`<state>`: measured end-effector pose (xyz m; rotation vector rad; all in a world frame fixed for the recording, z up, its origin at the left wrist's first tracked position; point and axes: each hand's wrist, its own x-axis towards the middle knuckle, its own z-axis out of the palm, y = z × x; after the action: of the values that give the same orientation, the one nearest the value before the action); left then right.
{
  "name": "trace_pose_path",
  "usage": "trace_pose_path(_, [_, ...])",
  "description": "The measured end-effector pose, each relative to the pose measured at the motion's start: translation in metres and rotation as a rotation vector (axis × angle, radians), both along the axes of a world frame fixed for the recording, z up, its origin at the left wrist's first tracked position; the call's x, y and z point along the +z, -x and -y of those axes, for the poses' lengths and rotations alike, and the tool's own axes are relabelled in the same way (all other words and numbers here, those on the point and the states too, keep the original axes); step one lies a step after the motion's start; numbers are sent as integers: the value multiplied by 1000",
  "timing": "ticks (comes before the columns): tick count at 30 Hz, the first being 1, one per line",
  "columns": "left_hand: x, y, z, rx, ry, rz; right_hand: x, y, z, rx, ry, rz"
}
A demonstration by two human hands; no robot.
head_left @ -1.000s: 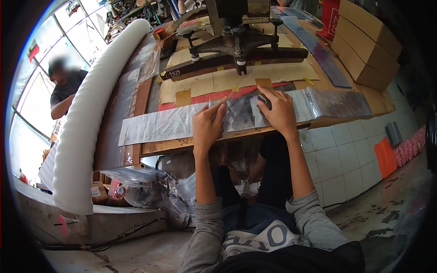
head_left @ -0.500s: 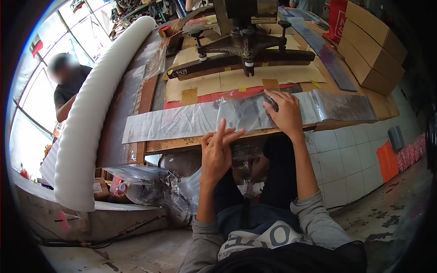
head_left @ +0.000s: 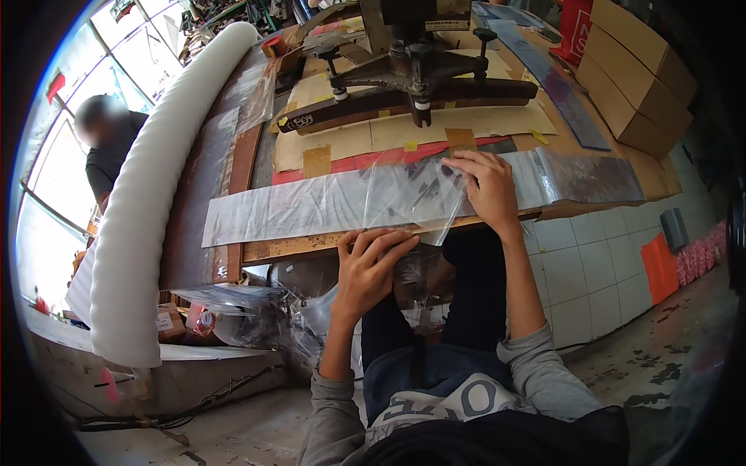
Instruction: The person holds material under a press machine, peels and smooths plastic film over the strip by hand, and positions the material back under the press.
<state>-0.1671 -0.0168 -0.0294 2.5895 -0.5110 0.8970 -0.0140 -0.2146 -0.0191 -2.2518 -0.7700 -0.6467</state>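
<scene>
A clear plastic sheet [head_left: 412,190] lies over the long translucent plastic strip [head_left: 291,208] along the table's near edge. Its lower right corner juts past that edge. My right hand [head_left: 491,190] is closed at the sheet's upper right, fingertips pressed together on its border. At the near edge, my left hand [head_left: 371,268] has its fingers bent together over the sheet's lower border; its thumb is hidden. Beyond my hands, a dark press bar [head_left: 412,107] hangs from a metal bracket above a cream board [head_left: 357,140] with tape pieces and a red strip.
A thick white foam roll [head_left: 155,202] runs along the left side, with another person [head_left: 116,147] behind it. Cardboard boxes [head_left: 637,78] stand at the back right. Clear plastic scraps [head_left: 256,314] hang below the table. Tiled floor [head_left: 583,264] shows at the right.
My left hand's spread fingers have closed together at the sheet's near border. The clear sheet has turned, its lower right corner now past the table edge. My right fingers have drawn together.
</scene>
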Motion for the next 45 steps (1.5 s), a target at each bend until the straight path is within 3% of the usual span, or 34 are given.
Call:
trace_pose_path(9, [-3,-1,-1,9,-4,-2,1,1,1,40,-33,-7])
trace_pose_path(12, [-2,0,0,13,7,-14,8,-1,6,274,-192,-15])
trace_pose_path(14, [1,0,-1,6,14,-26,19,16,16,518,-338,-223])
trace_pose_path(16, [5,0,-2,5,26,-38,30,29,34,681,-254,-236])
trace_pose_path(20, [14,-1,-5,-16,52,-93,30,45,73,754,-323,-287])
trace_pose_path(22, [20,-3,-7,-20,32,-137,30,44,105,669,-393,-274])
trace_pose_path(25, [30,-9,-10,-30,3,-150,20,38,160,303,-548,-205])
trace_pose_path(27, [34,-15,-11,-2,-1,-155,25,32,189,-202,-532,-205])
trace_pose_path(32, [56,-41,5,-29,-30,-91,-6,-25,281,-890,-38,35])
trace_pose_path(35, [61,-56,19,-42,-74,-143,-14,-44,296,-1154,159,-57])
trace_pose_path(39, [45,-71,28,-29,-81,-322,6,-38,284,-1155,221,-170])
trace_pose_path(45, [44,-72,26,-27,-105,-328,-7,-52,304,-1239,255,-141])
